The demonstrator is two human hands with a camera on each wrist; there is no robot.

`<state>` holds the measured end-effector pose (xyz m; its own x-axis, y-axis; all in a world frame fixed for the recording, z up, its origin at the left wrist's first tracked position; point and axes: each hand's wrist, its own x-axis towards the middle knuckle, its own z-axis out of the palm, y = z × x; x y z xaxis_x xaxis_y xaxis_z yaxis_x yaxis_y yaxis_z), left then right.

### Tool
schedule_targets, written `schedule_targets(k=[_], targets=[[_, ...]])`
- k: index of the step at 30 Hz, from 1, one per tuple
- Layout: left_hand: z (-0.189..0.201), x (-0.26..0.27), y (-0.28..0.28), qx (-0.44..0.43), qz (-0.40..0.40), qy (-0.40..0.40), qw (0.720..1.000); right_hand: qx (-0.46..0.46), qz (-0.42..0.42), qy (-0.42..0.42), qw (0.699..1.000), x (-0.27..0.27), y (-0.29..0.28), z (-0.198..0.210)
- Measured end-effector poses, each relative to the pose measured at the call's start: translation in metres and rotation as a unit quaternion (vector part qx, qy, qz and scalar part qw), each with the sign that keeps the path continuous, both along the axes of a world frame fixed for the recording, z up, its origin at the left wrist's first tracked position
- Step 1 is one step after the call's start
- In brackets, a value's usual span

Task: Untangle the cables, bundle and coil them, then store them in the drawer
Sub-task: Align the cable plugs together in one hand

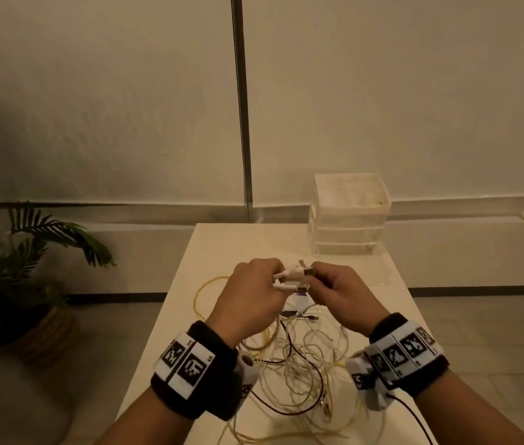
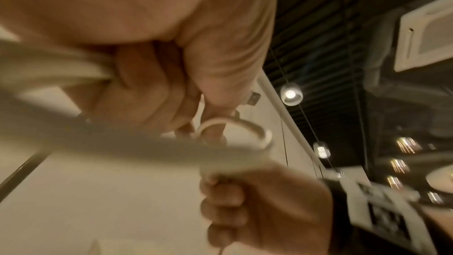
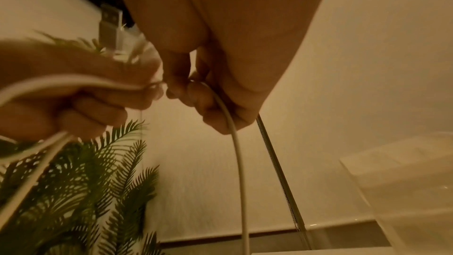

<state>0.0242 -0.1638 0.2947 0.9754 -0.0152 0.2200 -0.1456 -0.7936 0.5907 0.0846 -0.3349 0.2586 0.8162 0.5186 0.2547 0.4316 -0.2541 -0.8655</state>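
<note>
Above the middle of the white table (image 1: pixel 209 252) my left hand (image 1: pixel 254 290) grips a small bundle of white cable (image 1: pixel 289 279) with USB plugs sticking out. My right hand (image 1: pixel 337 293) pinches the same white cable next to it. In the left wrist view the left hand (image 2: pixel 157 88) curls round the blurred white cable (image 2: pixel 232 129), with the right hand (image 2: pixel 257 201) below. The right wrist view shows the right hand (image 3: pixel 196 92) pinching the white cable (image 3: pixel 239 152) and a USB plug (image 3: pixel 110 26) at the left hand (image 3: pixel 81 88). A tangle of white, yellow and dark red cables (image 1: pixel 299 364) lies beneath.
A clear plastic drawer unit (image 1: pixel 348 216) stands at the table's far right, with one clear drawer (image 1: pixel 379 271) pulled out in front of it. A potted palm (image 1: pixel 29 268) stands on the floor to the left. A metal pole (image 1: pixel 241 107) runs up the wall behind.
</note>
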Motion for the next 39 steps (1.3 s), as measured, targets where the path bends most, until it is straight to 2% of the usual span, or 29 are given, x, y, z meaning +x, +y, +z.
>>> schedule_targets(k=[2,7,9,11,13,15,17,18,21,23,25,26,29,34,37,39], targets=[[0.001,0.004,0.001,0.000,-0.004,-0.008,1.000,0.013,0.006,0.011,1.000,0.000,-0.003,-0.001],[0.015,0.018,-0.011,-0.095,0.047,-0.109,0.988,0.050,0.013,0.052,0.997,0.003,0.010,-0.025],[0.031,0.024,-0.007,-0.152,0.063,-0.160,0.973,0.039,0.007,0.086,0.996,0.006,0.014,-0.049],[0.052,0.030,0.005,-0.217,0.083,-0.227,0.946,0.015,-0.014,0.108,0.994,0.007,0.013,-0.080],[0.066,0.036,0.022,-0.242,0.102,-0.273,0.926,0.021,-0.043,0.128,0.991,0.009,0.009,-0.106],[0.069,0.042,0.035,-0.200,0.113,-0.242,0.943,0.054,-0.082,0.138,0.986,0.016,0.007,-0.112],[0.060,0.044,0.041,-0.132,0.149,-0.176,0.964,0.081,-0.103,0.141,0.981,0.024,0.008,-0.100],[0.054,0.043,0.042,-0.109,0.169,-0.166,0.965,0.093,-0.106,0.140,0.980,0.028,0.008,-0.090],[0.040,0.034,0.041,-0.064,0.165,-0.207,0.962,0.119,-0.101,0.145,0.977,0.041,0.005,-0.066],[0.035,0.030,0.034,0.010,0.133,-0.225,0.965,0.128,-0.082,0.158,0.976,0.049,0.001,-0.053],[0.033,0.030,0.025,0.088,0.090,-0.209,0.970,0.136,-0.047,0.165,0.976,0.054,0.000,-0.038],[0.030,0.033,0.022,0.091,0.059,-0.181,0.977,0.140,-0.025,0.167,0.976,0.054,0.001,-0.029],[0.019,0.045,0.014,0.027,-0.046,-0.088,0.995,0.184,0.037,0.176,0.966,0.051,0.007,0.001],[0.013,0.057,0.014,0.033,-0.012,-0.071,0.997,0.242,0.053,0.185,0.951,0.051,0.001,0.028],[0.015,0.059,0.015,-0.012,-0.034,-0.081,0.996,0.265,0.046,0.207,0.941,0.048,-0.001,0.023],[0.020,0.058,0.014,-0.066,-0.009,-0.123,0.990,0.270,0.037,0.205,0.940,0.044,0.000,0.015]])
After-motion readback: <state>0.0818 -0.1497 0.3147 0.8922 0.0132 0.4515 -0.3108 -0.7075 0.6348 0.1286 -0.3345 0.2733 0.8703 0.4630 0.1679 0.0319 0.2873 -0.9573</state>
